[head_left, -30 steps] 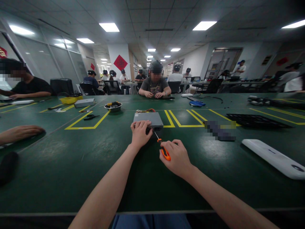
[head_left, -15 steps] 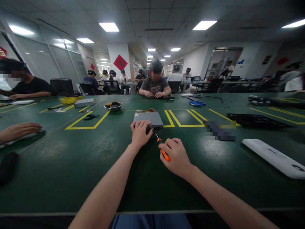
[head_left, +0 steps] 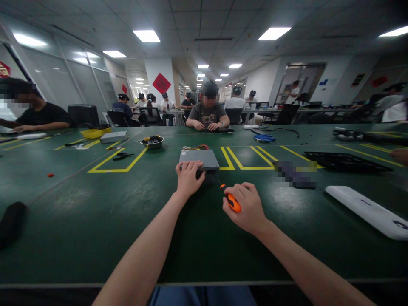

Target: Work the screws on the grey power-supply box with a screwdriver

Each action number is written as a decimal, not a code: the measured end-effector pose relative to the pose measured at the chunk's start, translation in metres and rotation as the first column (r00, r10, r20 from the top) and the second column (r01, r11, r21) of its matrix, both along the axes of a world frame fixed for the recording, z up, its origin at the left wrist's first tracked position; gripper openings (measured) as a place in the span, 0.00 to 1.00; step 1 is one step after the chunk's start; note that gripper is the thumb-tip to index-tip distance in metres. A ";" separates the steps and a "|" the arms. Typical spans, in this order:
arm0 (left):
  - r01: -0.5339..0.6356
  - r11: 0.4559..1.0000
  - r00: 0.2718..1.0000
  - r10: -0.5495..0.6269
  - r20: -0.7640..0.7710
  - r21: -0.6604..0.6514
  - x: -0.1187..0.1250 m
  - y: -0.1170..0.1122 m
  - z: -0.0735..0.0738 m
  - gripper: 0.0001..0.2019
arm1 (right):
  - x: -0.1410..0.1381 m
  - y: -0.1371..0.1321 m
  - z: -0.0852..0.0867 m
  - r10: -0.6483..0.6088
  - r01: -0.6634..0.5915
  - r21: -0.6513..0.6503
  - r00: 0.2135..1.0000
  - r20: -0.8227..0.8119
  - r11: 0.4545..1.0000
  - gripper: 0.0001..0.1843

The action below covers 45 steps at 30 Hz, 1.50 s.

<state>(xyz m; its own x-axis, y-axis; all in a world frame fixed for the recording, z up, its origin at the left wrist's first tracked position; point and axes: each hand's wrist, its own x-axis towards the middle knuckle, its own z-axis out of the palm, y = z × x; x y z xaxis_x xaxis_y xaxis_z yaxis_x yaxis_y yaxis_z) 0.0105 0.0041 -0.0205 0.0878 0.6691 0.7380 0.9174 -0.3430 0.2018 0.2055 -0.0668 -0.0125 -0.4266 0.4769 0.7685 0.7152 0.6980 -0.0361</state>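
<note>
A grey metal power supply (head_left: 204, 158) lies flat on the green table, with coloured cables at its far edge and a socket in its near face. My left hand (head_left: 190, 177) grips its near left corner, fingers over the top and the thumb by the front face. In my right hand (head_left: 245, 206) is an orange and black screwdriver (head_left: 233, 203), fingers wrapped round its handle. Its thin shaft points up and left to the near right corner of the power supply. Whether the tip touches the metal I cannot tell.
A metal bowl (head_left: 152, 143) of tools stands beyond to the left, pliers (head_left: 123, 156) nearer. Rightward lie a black grille panel (head_left: 346, 161), a partly blurred dark object (head_left: 296, 176) and a long white casing (head_left: 366, 210). A person (head_left: 208, 112) sits opposite.
My right hand and the screwdriver have moved right along the power supply's near face. My left hand stays put. Another person's hand at the left has gone from view, and a small red piece shows there.
</note>
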 end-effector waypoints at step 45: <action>0.002 1.000 1.000 -0.002 -0.003 0.016 0.000 0.002 -0.001 0.13 | 0.000 -0.009 0.003 -0.162 0.157 -0.137 0.986 -0.026 0.978 0.13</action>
